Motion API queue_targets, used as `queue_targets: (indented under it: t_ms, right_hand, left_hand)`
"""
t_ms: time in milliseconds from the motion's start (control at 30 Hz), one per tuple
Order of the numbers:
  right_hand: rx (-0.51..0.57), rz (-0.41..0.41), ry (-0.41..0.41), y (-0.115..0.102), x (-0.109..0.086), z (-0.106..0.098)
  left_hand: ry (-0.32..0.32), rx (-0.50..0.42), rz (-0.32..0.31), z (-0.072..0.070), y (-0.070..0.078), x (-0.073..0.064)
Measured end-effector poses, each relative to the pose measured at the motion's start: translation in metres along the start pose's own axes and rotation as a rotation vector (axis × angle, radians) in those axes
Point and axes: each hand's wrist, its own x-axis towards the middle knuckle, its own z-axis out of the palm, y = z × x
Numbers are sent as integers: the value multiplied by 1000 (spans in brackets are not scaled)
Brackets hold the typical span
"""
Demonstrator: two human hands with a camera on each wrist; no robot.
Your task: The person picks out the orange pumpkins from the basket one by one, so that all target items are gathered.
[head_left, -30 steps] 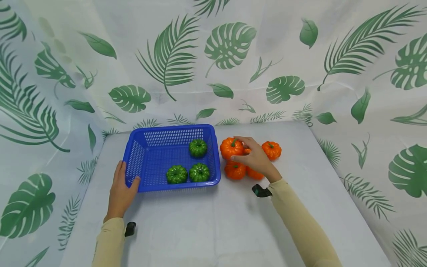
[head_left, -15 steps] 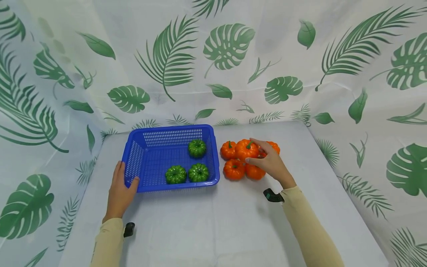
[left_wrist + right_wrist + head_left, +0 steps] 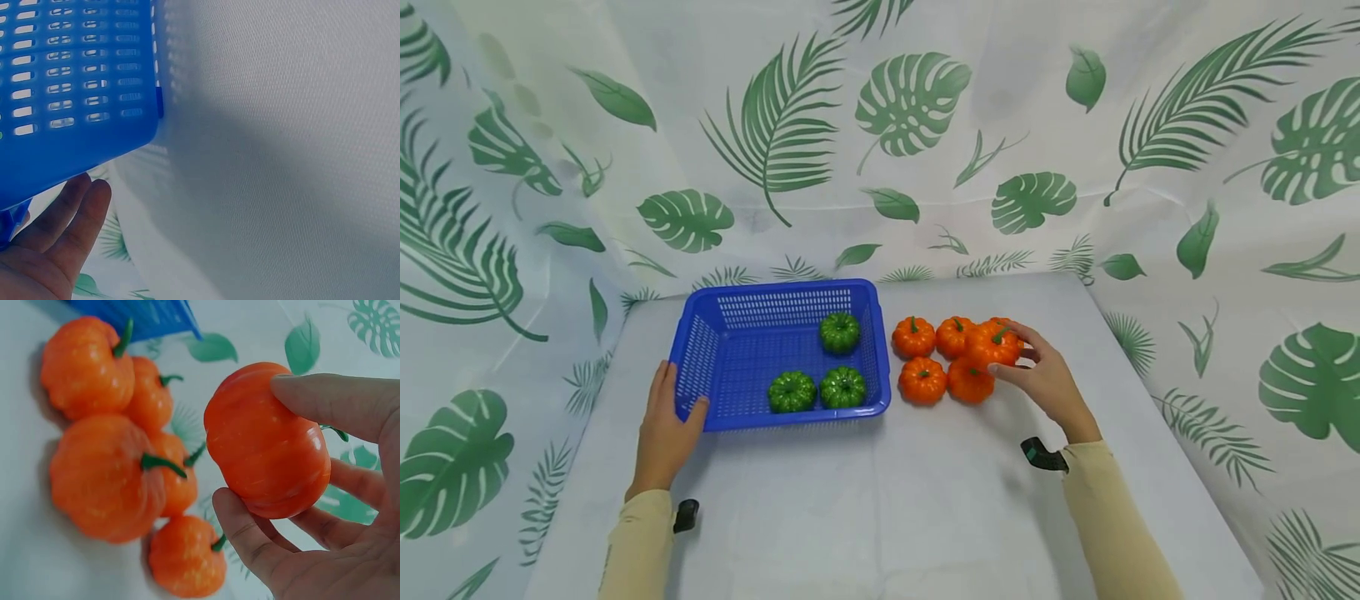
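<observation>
A blue perforated basket (image 3: 805,419) holds three small green pumpkins (image 3: 839,333), two along its near side and one at the back right. My left hand (image 3: 664,440) grips the basket's near left corner, thumb on the near side and fingers against the left wall. In my right hand (image 3: 1051,385) is a small orange pumpkin (image 3: 269,444), pinched between thumb and fingers, its green stem partly hidden in the right wrist view. Raised above the table, it partly covers another orange pumpkin (image 3: 1002,322) in the head view.
Several other orange pumpkins (image 3: 922,381) are grouped on the white table (image 3: 880,517), just right of the basket. A leaf-printed curtain (image 3: 820,167) encloses the table at the back and sides.
My right hand has moved right with the orange pumpkin, from beside the basket across the group. The other orange pumpkins have come into fuller view. The left hand stays at the basket.
</observation>
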Motion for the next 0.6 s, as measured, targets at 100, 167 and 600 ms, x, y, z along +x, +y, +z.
queue_targets:
  t_ms: [100,167,600]
  right_hand:
    - [-5,6,24,6,-4,-6]
    - [-2,6,41,10,-7,-10]
    - [39,50,118,27,-15,-18]
  left_hand:
    - [-2,-2,-5,-1,0,0]
    - [0,1,-2,0,0,1]
    - [-1,-6,-5,-1,2,-1]
